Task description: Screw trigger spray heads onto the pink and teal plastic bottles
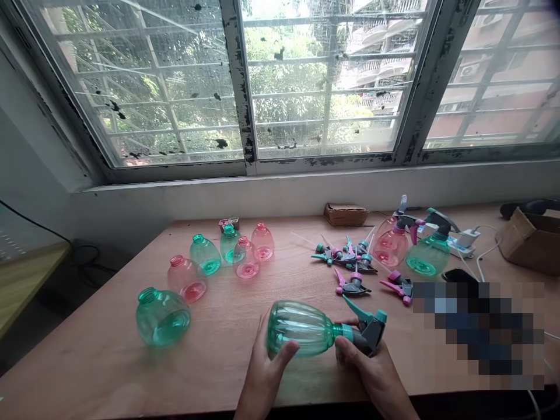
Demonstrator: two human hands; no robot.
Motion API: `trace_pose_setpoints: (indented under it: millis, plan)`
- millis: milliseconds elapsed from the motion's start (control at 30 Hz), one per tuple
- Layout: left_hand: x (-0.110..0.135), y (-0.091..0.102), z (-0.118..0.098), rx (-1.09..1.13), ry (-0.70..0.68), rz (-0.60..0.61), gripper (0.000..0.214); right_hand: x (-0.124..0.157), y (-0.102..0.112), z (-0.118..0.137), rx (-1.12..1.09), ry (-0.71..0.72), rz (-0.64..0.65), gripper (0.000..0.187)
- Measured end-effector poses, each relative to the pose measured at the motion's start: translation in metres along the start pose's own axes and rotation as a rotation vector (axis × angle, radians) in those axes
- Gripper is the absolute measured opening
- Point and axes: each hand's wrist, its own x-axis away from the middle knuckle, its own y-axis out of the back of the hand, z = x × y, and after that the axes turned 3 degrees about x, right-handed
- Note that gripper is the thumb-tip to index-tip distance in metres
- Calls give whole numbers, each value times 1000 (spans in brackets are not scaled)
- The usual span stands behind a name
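Note:
A clear green spray bottle (300, 328) lies sideways between my hands above the front of the table. My left hand (269, 361) is wrapped round its base end. The fingers of my right hand (367, 364) close on the grey and teal spray head (370, 332) at the bottle's neck. Whether the head is fully screwed down I cannot tell. To the left stand several open bottles without heads, among them a large green bottle (163, 317) and a pink bottle (186, 279). Loose spray heads (350, 255) lie in a pile beyond my right hand.
A pink bottle (391, 242) and a green bottle (427, 255), both with heads on, stand at the right. Behind them is a white power strip (464, 242) with cables. Cardboard boxes (345, 214) sit near the wall and at the far right. A blurred patch covers the right front.

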Motion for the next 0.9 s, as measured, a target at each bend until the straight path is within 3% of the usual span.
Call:
trace_pose_setpoints:
  millis: [233,333,500,700,900]
  plan:
    - [4,-4,-3,-114,4,68,96,-7,8,-10,-41,2,-22,37]
    - [2,-4,-2,-98,18,45,101,-6,8,-11,-19,4,8,39]
    - [-5,-3,-3,-74,8,24,80,-6,6,-9,6,-2,45,40]
    - [-3,-4,1,-94,-6,9,89,-8,8,-11,9,23,12,36]
    - [-5,-2,-3,-47,-37,19,75,-6,9,-15,22,16,72,40]
